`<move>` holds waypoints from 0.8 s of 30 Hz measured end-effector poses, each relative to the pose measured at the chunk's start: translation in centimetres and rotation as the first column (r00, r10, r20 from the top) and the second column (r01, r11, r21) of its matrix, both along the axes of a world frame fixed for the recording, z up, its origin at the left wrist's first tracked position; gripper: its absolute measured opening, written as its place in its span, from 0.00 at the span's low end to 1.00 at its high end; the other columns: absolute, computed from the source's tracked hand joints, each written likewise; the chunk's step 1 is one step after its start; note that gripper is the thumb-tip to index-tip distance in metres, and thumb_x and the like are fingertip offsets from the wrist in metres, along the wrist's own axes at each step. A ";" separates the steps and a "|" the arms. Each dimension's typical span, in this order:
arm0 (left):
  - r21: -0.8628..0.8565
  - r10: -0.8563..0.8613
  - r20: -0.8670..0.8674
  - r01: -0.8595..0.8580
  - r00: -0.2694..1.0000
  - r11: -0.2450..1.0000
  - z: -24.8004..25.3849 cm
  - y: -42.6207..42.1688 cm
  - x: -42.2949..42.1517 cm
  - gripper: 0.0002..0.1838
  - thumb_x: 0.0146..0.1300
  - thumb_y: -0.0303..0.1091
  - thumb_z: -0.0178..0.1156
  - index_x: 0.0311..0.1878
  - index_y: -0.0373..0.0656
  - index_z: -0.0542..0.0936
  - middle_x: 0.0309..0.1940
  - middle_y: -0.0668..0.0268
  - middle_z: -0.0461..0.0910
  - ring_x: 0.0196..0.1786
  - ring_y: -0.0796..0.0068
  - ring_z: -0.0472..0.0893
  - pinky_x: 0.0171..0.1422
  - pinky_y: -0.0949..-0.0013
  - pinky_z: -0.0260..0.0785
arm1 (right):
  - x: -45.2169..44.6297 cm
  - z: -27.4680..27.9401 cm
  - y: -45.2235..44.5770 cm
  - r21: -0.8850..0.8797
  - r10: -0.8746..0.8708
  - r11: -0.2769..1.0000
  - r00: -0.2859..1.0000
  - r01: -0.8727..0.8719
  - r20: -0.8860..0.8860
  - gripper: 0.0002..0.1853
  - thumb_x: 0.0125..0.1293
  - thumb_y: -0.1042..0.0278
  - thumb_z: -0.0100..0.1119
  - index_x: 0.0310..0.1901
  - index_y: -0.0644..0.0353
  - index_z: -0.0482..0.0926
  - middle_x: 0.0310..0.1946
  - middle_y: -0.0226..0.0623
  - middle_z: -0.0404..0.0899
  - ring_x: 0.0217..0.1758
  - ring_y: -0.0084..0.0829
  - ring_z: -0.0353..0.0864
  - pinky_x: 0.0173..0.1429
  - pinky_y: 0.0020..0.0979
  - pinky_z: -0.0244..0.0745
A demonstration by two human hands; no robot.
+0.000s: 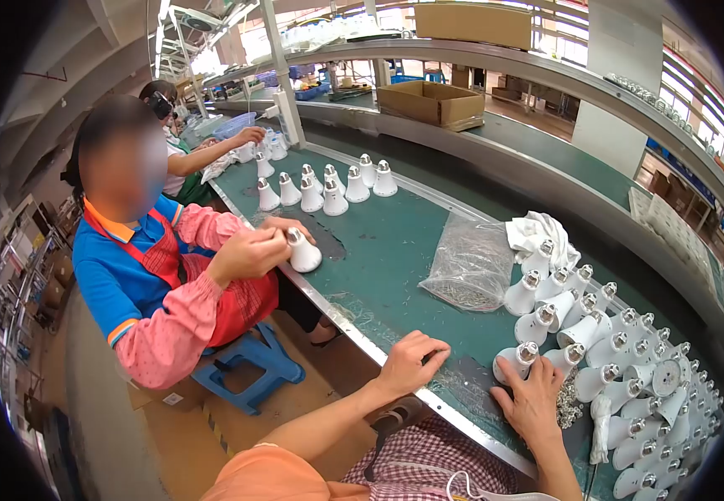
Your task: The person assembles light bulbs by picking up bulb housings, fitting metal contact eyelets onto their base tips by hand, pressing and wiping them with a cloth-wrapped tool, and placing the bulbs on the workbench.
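My right hand (531, 399) is on a white cone-shaped bulb housing (508, 364) with a silver metal cap, its fingers around the lower part. The housing stands upright on the green table (378, 271), at the near edge of a large group of similar housings. My left hand (414, 362) hovers at the table's metal edge, thumb and index finger curled toward each other. Whether something small is between those fingertips is too small to tell. Beside my right hand lies a pile of small metal parts (569, 407).
A clear bag of thin metal pieces (469, 271) and a white cloth (545, 234) lie beyond my hands. At the left, a seated co-worker (170, 275) holds another housing (304, 253). More housings (334, 199) stand farther back. An open cardboard box (433, 104) sits behind.
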State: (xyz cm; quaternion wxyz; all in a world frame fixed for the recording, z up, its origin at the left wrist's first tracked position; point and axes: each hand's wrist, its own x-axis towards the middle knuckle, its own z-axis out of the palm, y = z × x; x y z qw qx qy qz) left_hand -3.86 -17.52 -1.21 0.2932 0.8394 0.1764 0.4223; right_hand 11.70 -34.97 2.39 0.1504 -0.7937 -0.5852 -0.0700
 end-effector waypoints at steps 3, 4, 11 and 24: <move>0.018 0.004 0.024 -0.004 1.000 1.000 0.2 -0.1 0.1 0.03 0.51 0.25 0.63 0.30 0.39 0.81 0.24 0.63 0.79 0.28 0.67 0.75 0.32 0.68 0.68 | 0.2 -0.1 -0.3 0.096 0.029 0.995 0.999 -0.031 0.021 0.26 0.45 0.54 0.68 0.48 0.45 0.76 0.45 0.49 0.66 0.51 0.46 0.62 0.54 0.46 0.53; 0.041 0.011 0.054 -0.013 0.998 0.999 0.2 -0.1 0.1 0.03 0.50 0.24 0.63 0.30 0.38 0.81 0.23 0.63 0.79 0.26 0.69 0.74 0.29 0.70 0.67 | 0.0 0.2 -0.5 0.143 0.004 0.990 1.000 -0.001 -0.016 0.26 0.43 0.53 0.69 0.46 0.46 0.76 0.43 0.48 0.66 0.49 0.46 0.62 0.53 0.45 0.53; 0.035 0.016 0.031 -0.017 0.999 0.999 0.0 -0.1 0.1 0.03 0.52 0.26 0.62 0.30 0.39 0.80 0.24 0.63 0.79 0.27 0.67 0.75 0.32 0.67 0.68 | 0.5 0.5 -1.3 0.428 0.050 0.903 0.998 -0.024 -0.049 0.27 0.37 0.59 0.73 0.43 0.50 0.75 0.36 0.45 0.67 0.40 0.46 0.67 0.42 0.43 0.63; 0.003 0.175 -0.176 -0.177 0.969 0.984 -0.5 -0.7 0.6 0.02 0.55 0.27 0.60 0.32 0.40 0.80 0.23 0.62 0.75 0.27 0.69 0.74 0.32 0.68 0.64 | 1.2 -1.1 -1.9 0.582 0.367 0.795 0.899 -0.168 -0.241 0.32 0.46 0.63 0.66 0.58 0.48 0.72 0.48 0.50 0.70 0.48 0.46 0.71 0.52 0.40 0.70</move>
